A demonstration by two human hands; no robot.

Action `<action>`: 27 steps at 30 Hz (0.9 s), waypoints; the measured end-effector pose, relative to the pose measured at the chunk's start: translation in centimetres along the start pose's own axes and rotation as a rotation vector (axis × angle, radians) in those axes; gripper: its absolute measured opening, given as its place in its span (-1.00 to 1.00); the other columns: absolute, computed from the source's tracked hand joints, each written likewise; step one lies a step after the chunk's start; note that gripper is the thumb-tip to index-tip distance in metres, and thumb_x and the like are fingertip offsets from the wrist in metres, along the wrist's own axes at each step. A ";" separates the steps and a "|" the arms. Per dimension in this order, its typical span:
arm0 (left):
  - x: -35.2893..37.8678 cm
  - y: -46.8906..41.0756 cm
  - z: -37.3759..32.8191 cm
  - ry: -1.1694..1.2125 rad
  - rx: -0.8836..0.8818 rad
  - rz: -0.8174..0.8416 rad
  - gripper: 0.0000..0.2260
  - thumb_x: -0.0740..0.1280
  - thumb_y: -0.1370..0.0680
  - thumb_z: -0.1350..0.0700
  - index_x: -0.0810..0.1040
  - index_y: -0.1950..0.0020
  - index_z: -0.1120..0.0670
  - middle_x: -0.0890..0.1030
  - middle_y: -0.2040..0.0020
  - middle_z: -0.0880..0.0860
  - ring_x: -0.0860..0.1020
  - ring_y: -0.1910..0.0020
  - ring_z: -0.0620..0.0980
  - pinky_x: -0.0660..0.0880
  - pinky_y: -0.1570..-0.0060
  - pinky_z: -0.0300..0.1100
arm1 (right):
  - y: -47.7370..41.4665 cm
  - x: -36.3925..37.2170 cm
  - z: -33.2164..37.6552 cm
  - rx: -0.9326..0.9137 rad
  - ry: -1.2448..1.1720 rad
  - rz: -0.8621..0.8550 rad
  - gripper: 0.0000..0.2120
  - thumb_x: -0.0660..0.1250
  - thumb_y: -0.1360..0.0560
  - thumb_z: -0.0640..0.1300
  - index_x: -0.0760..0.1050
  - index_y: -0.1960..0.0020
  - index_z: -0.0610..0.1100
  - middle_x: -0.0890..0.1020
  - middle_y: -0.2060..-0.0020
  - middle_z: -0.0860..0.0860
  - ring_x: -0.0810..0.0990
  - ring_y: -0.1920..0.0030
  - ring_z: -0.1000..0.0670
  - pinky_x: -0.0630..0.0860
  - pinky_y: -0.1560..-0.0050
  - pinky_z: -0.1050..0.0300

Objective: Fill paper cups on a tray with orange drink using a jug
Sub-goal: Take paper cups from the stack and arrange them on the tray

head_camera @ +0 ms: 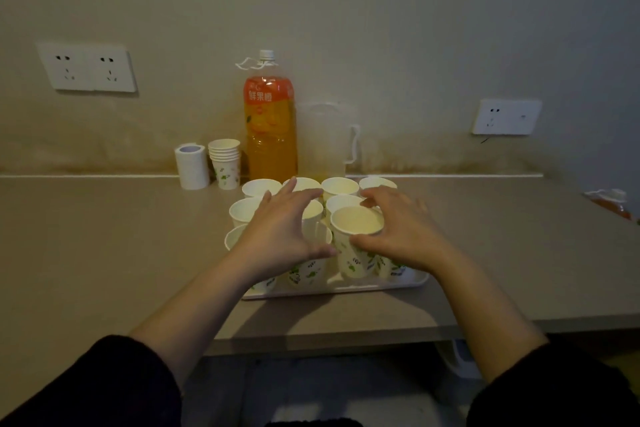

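Jug (pixel 320 139): translucent, upright, straight ahead of both hands, just beyond the tray (pixel 332 289) of paper cups (pixel 261 185) and beside the orange drink bottle (pixel 270 121). Its handle (pixel 354 146) is turned right, nearer the right hand (pixel 401 229), which grips a front cup (pixel 353 253). Left hand (pixel 280 229): fingers spread over the cups, seemingly grasping nothing.

Double white wall socket (pixel 86 68) in the upper left, single white socket (pixel 506 116) at mid right. Beige wall (pixel 381 10), stained low down. White roll (pixel 191 166) stands upright on the beige counter (pixel 104 236) against the wall. Orange packet (pixel 613 203) at the right edge, blurred. White object (pixel 457 357) under the counter at lower right, unclear.
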State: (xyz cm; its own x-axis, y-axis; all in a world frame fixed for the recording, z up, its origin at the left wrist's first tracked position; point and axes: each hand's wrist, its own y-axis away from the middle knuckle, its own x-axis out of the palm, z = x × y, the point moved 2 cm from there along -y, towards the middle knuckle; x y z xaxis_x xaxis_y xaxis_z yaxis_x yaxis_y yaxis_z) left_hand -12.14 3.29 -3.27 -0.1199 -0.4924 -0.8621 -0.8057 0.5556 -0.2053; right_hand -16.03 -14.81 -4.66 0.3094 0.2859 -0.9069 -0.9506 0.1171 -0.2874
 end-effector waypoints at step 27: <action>3.8 -4.4 -1.3 -0.256 0.056 0.061 -0.11 0.32 -0.26 -0.46 0.15 -0.49 -0.15 0.27 -0.49 -0.07 0.17 -0.46 0.02 0.12 -0.40 0.11 | -0.2 -1.5 -5.1 0.281 -0.393 0.000 -0.27 0.44 -0.37 -0.18 0.20 -0.45 0.01 0.26 -0.43 -0.03 0.29 -0.38 -0.07 0.35 -0.24 0.01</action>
State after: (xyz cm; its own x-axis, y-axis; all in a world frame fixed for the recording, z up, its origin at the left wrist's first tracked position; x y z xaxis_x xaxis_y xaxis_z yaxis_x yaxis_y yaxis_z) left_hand -9.79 -1.87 -5.06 -0.0106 -0.2750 -0.9614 -0.7676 0.6184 -0.1685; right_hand -16.40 -20.11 -4.77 0.3470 0.6170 -0.7063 -0.9239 0.3544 -0.1443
